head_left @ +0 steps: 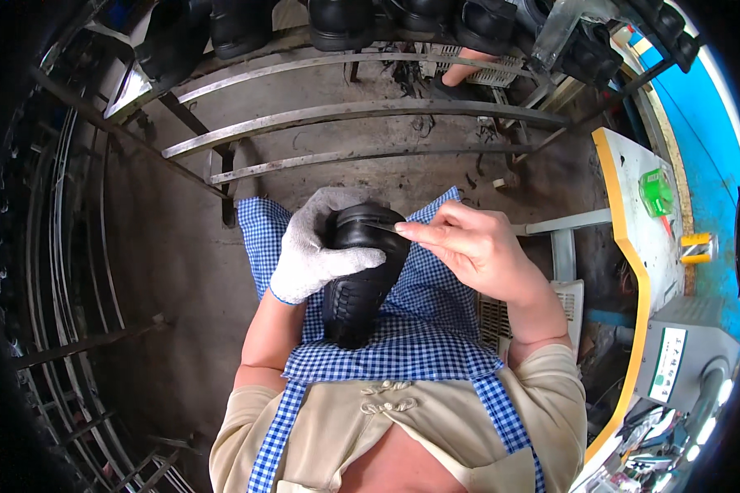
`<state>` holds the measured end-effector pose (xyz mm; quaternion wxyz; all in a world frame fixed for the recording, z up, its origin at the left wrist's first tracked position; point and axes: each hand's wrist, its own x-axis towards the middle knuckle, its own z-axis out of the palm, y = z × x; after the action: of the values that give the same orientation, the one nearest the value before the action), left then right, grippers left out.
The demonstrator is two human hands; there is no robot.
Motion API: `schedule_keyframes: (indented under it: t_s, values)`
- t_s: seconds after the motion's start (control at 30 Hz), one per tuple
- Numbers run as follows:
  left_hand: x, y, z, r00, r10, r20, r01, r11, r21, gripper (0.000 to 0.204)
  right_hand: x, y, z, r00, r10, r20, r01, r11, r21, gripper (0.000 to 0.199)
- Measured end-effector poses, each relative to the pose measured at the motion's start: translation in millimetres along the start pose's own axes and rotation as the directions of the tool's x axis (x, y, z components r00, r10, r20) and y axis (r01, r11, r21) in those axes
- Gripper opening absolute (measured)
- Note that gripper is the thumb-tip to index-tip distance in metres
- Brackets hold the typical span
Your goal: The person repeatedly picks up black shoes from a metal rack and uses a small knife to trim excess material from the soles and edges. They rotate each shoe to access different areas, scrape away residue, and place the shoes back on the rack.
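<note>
A black shoe [362, 283] rests over my lap, with its ridged sole edge toward my body. My left hand [304, 251], in a pale grey knit glove with a blue cuff edge, is closed around the shoe's far end, thumb across its near face. My bare right hand [478, 246] is at the shoe's right side, thumb and forefinger pinched together against its upper edge. A thin line runs from those fingertips along the shoe; what they hold is too small to name. A blue-and-white checked apron [395, 361] lies under the shoe.
Several black shoes [341, 25] line a rack along the far side, above metal rails [362, 115]. At right stands a white table with a yellow edge [625, 205], bearing a green container [656, 193] and a yellow can [699, 248]. Beside it is a grey machine [691, 345]. Another person's foot [452, 86] shows beyond.
</note>
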<state>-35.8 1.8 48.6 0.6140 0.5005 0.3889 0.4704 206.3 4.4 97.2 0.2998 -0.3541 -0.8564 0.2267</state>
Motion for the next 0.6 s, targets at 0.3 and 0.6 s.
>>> schedule_keyframes:
  t_s: [0.3,0.6]
  values:
    - [-1.8,-2.2,-1.3,1.0,0.006,-0.008,-0.006,0.999,0.032,0.067,-1.8,3.0,7.8,0.997,-0.058,-0.052,0.06,0.998,0.024,0.039]
    - [-3.2,-8.5,0.1,1.0,-0.02,-0.015,0.021,0.999,0.044,0.07,-5.5,5.0,11.9,0.999,0.002,-0.043,0.004,0.992,0.128,0.041]
